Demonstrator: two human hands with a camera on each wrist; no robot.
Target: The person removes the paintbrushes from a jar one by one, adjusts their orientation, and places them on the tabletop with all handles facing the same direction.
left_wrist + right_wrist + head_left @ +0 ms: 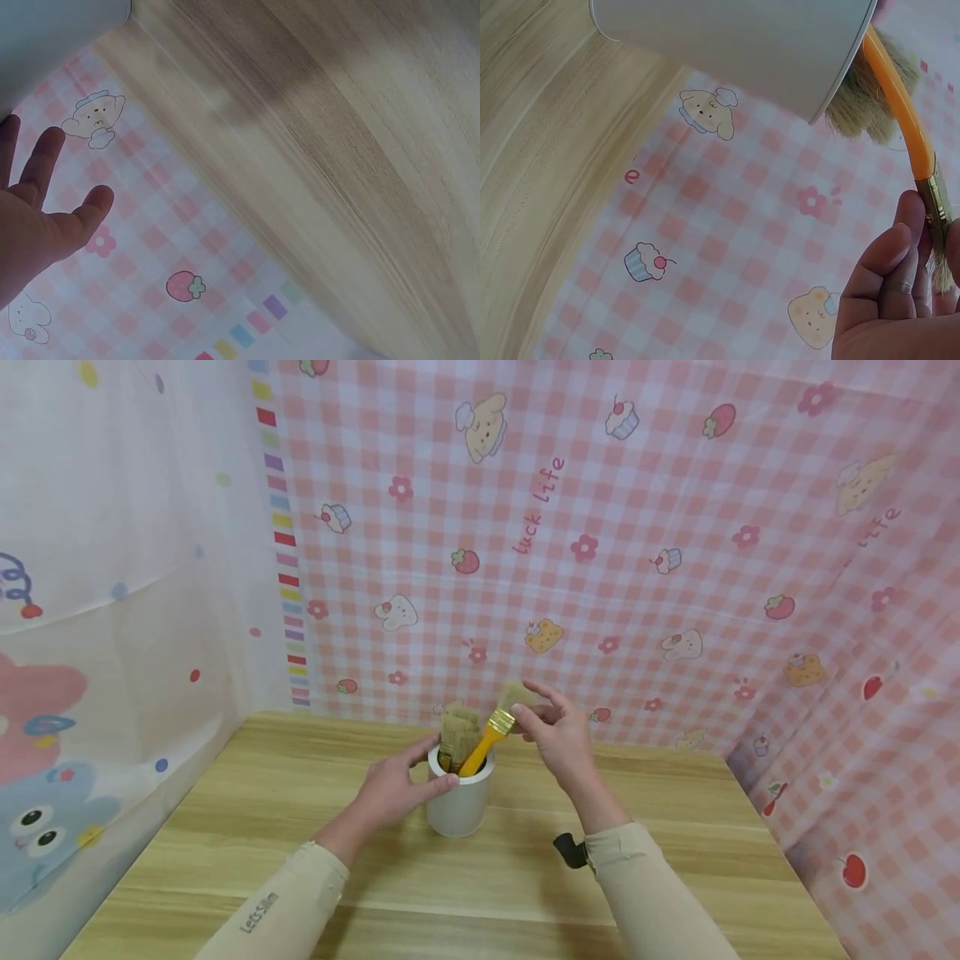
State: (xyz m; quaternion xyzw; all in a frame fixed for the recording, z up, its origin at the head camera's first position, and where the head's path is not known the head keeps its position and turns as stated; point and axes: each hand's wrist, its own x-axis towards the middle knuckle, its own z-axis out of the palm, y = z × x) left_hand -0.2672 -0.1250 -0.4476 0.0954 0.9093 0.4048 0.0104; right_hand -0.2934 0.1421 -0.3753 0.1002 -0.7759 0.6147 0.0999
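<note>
A pale cylindrical cup (456,810) stands upright on the table. My left hand (386,789) holds it at the rim from the left, thumb at the front and fingers toward the back. In the left wrist view some fingers of that hand (37,232) are spread beside the cup's wall (52,45). My right hand (561,739) pinches a paintbrush (482,753) near its gold ferrule, bristles up. Its orange handle (900,97) slants out over the cup's rim, with the lower end inside. Bristles of other paintbrushes (457,731) stick up from the cup.
The wooden table (675,860) carries the cup near its back edge. Behind hangs a pink checked cloth (525,593) with cartoon prints, and a white printed cloth (150,635) hangs on the left. A small black piece (572,851) juts from the right cuff.
</note>
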